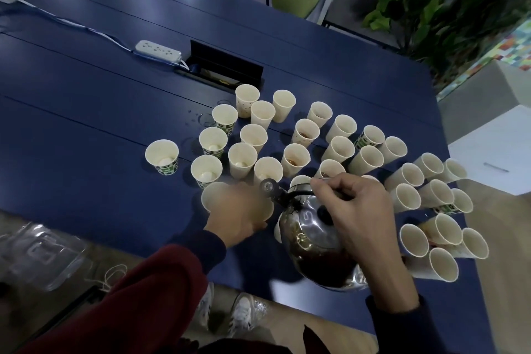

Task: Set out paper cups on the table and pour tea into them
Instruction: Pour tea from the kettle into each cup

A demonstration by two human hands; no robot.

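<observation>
Right hand (356, 210) clamped on kettle (310, 241) handle, lower centre. Left hand (241, 217) at a cup (214, 195), grip unclear, too blurred. Cups (340, 149) packed tight mid-frame on worktop (86, 123): swinging kettle could tip them, spilling tea (292, 162).

The right hand (359, 210) grips the kettle (313, 244) by its handle over the blue table (86, 112). The blurred left hand (238, 213) meets a paper cup (214, 195) beside it.

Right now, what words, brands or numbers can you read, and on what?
Nothing is legible.
Pattern on the green-printed paper cups: too blurred to read.
Marks on the kettle: only reflections, unreadable.
Markings on the power strip: too small to read.
</observation>
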